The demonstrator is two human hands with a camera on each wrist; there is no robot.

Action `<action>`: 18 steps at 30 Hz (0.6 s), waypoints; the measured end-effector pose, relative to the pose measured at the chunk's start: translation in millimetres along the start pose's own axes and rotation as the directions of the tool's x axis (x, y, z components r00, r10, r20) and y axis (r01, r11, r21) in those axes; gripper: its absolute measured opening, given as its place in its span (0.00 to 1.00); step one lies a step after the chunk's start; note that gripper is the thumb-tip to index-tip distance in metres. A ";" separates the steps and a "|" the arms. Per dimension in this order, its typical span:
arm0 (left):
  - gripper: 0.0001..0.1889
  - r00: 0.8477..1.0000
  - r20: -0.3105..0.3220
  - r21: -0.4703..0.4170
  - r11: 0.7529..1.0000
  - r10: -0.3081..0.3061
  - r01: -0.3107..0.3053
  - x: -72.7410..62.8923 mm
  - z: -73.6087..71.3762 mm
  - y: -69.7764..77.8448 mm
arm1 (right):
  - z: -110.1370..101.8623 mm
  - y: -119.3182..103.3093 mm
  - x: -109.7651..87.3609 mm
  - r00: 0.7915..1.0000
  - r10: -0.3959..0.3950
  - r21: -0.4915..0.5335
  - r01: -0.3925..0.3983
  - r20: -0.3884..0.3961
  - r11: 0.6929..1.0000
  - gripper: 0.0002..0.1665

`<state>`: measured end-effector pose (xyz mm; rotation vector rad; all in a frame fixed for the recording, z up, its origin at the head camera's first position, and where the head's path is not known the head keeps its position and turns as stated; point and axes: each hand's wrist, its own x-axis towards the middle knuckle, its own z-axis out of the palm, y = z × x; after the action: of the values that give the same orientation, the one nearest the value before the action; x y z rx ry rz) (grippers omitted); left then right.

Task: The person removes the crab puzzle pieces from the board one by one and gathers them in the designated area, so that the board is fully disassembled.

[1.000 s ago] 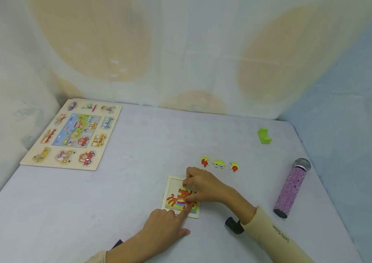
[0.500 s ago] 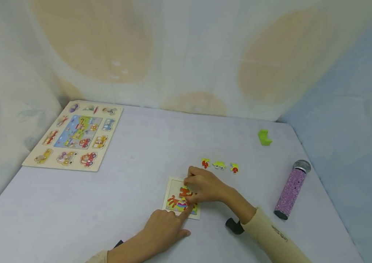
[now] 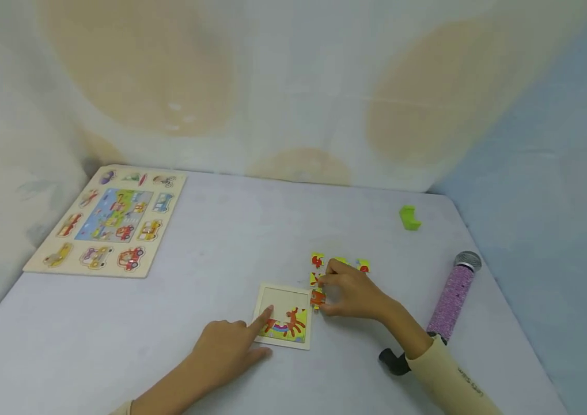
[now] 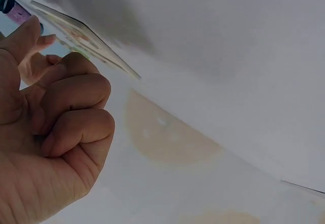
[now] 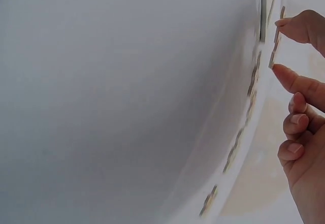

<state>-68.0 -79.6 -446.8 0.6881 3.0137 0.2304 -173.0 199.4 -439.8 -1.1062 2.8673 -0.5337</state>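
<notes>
My right hand (image 3: pixel 352 291) pinches a small red-orange jigsaw piece (image 3: pixel 317 299) between thumb and index finger, just right of the wooden puzzle tray (image 3: pixel 283 288). In the right wrist view the piece (image 5: pixel 274 46) appears edge-on between the fingertips, above the table. My left hand (image 3: pixel 228 346) reaches over the tray's left side with its index finger extended; its other fingers are curled in the left wrist view. Assembled pieces showing a red animal's body and legs (image 3: pixel 288 325) fill the tray's lower part, while its upper area shows bare wood.
Loose pieces lie in a row behind my right hand, including a red-and-yellow piece (image 3: pixel 317 260) and another at the right end (image 3: pixel 363 266). A large peg puzzle board (image 3: pixel 163 248) lies far left. At right are a purple glitter microphone (image 3: pixel 450 302), a green block (image 3: pixel 409 218) and a black object (image 3: pixel 394 362).
My right hand has moved right, taking the red-orange piece from over the tray to beside it. My left index finger has shifted from the tray's lower right to its left side.
</notes>
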 end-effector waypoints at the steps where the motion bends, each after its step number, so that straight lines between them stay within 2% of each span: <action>1: 0.35 1.000 0.005 0.001 1.000 -0.021 0.021 -0.1 -1.0 -2.8 | -1.7 3.2 -2.4 1.000 0.014 -0.008 -0.014 -0.005 1.000 0.19; 4: 0.37 0.998 0.014 0.011 0.998 -0.069 0.068 -0.5 -2.1 -10.0 | -6.6 12.4 -7.5 0.999 0.040 -0.043 -0.041 -0.017 0.998 0.20; 7: 0.37 0.996 0.018 0.017 0.996 -0.087 0.087 -1.8 -1.3 -14.6 | -10.7 21.4 -9.4 0.998 0.057 -0.067 -0.058 -0.019 0.996 0.20; 18: 0.37 0.997 0.001 0.010 0.997 -0.073 0.073 -2.5 4.2 -17.9 | -15.2 42.4 -6.7 0.992 0.124 -0.081 -0.123 0.014 0.989 0.21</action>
<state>-73.2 -96.1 -453.7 0.5780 3.0335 0.2116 -197.6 237.7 -439.8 -0.9293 2.9389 -0.4038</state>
